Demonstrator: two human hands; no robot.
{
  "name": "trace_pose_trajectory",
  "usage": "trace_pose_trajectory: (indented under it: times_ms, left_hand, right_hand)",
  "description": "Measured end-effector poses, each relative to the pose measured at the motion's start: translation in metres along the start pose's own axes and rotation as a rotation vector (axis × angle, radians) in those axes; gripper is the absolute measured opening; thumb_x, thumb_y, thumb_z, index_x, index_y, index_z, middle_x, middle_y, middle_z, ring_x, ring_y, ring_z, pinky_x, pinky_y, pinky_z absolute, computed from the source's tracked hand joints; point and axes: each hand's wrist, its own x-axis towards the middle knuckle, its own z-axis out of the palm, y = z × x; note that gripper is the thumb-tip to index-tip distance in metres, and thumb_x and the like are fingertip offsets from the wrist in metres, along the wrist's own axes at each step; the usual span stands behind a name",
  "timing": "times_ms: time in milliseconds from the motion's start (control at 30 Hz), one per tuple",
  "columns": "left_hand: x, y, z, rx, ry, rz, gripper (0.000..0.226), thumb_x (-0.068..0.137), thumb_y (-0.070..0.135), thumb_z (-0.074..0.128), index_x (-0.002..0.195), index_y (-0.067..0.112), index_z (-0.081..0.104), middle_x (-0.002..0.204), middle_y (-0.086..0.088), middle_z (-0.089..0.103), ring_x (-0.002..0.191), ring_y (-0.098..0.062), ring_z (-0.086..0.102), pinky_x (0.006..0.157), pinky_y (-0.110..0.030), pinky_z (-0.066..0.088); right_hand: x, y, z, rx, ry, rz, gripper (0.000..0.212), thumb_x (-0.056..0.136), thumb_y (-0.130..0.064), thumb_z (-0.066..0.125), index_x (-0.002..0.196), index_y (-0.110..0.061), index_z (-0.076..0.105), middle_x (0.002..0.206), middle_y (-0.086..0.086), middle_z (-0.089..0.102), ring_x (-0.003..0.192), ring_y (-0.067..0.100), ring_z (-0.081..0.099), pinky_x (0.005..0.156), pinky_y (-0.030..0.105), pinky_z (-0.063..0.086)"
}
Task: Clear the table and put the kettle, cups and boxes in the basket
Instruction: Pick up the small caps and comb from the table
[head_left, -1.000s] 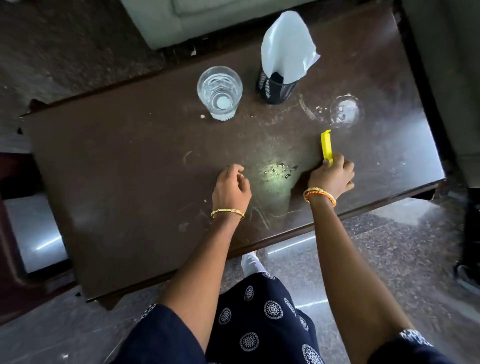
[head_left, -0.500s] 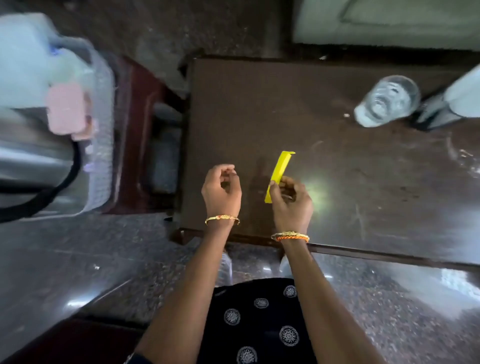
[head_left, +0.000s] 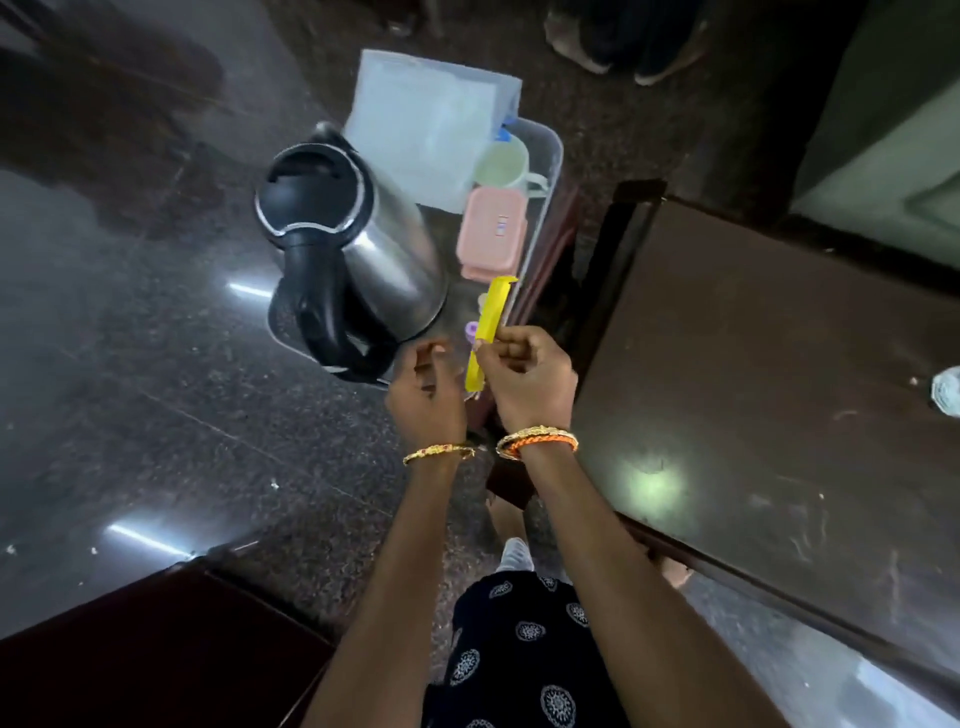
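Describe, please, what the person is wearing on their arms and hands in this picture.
Both forearms are bare, with no sleeves in view and no gloves. The left hand has a thin gold bangle at the wrist. The right hand has a thicker gold bangle twisted with orange. Below the arms shows dark clothing printed with white round medallions.

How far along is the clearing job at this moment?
Mostly done: the kettle, a pale cup and a pink box already sit in the clear basket. In hand: the right hand pinches a yellow strip over the basket, the left hand curled beside it. Left: a glass at the frame's edge remains on the table.
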Motion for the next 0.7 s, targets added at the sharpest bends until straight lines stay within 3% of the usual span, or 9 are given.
trace_pose_trajectory:
  times_ms: [100, 200, 333, 467, 600, 700]
  left_hand:
    - [0.018, 0.003, -0.014, -0.052, -0.037, -0.087, 0.013, 0.092, 0.006, 0.05, 0.091, 0.004, 0.062, 0.079, -0.005, 0.065, 0.065, -0.008, 0.06, 0.066, -0.026, 0.049]
    - [0.032, 0.004, -0.02, 0.038, -0.226, -0.167, 0.018, 0.093, 0.017, 0.052, 0.096, 0.009, 0.067, 0.077, 0.004, 0.064, 0.063, 0.007, 0.057, 0.061, -0.006, 0.044]
    - [0.039, 0.001, -0.015, 0.102, -0.229, -0.273, 0.024, 0.093, 0.021, 0.048, 0.102, 0.009, 0.067, 0.103, -0.013, 0.068, 0.087, -0.02, 0.058, 0.077, -0.027, 0.044]
    - [0.048, 0.0, -0.007, 0.166, -0.22, -0.332, 0.029, 0.093, 0.01, 0.04, 0.102, 0.009, 0.067, 0.109, -0.015, 0.067, 0.09, -0.024, 0.058, 0.067, -0.018, 0.037]
    - [0.058, -0.001, 0.002, 0.182, -0.27, -0.361, 0.024, 0.09, 0.001, 0.049, 0.108, -0.002, 0.064, 0.114, -0.025, 0.065, 0.107, -0.037, 0.059, 0.091, -0.035, 0.048]
    - [0.061, -0.004, 0.009, 0.313, -0.263, -0.284, 0.028, 0.088, 0.0, 0.051, 0.114, -0.003, 0.062, 0.118, -0.024, 0.063, 0.111, -0.035, 0.058, 0.092, -0.029, 0.042]
  right_hand:
    - [-0.002, -0.011, 0.025, -0.081, 0.003, 0.014, 0.013, 0.075, -0.018, 0.075, 0.081, -0.012, 0.066, 0.069, -0.003, 0.065, 0.065, 0.01, 0.063, 0.071, 0.027, 0.055]
    - [0.003, -0.017, 0.042, -0.179, -0.02, 0.049, 0.013, 0.075, -0.017, 0.073, 0.078, -0.007, 0.065, 0.077, 0.005, 0.07, 0.076, 0.022, 0.065, 0.076, 0.033, 0.053]
    - [0.012, -0.019, 0.054, -0.291, -0.044, 0.112, 0.011, 0.074, -0.016, 0.071, 0.076, -0.007, 0.066, 0.081, 0.012, 0.07, 0.082, 0.031, 0.064, 0.078, 0.035, 0.052]
    - [0.02, -0.024, 0.062, -0.402, -0.092, 0.121, 0.011, 0.075, -0.013, 0.07, 0.08, -0.005, 0.066, 0.091, 0.019, 0.068, 0.089, 0.037, 0.062, 0.081, 0.039, 0.053]
    - [0.029, -0.028, 0.065, -0.459, -0.117, 0.138, 0.016, 0.081, -0.014, 0.064, 0.092, -0.004, 0.069, 0.102, 0.021, 0.066, 0.099, 0.038, 0.06, 0.086, 0.038, 0.051]
    - [0.03, -0.027, 0.058, -0.45, -0.066, 0.11, 0.02, 0.084, -0.02, 0.06, 0.095, -0.006, 0.069, 0.1, 0.021, 0.068, 0.098, 0.037, 0.06, 0.084, 0.038, 0.051]
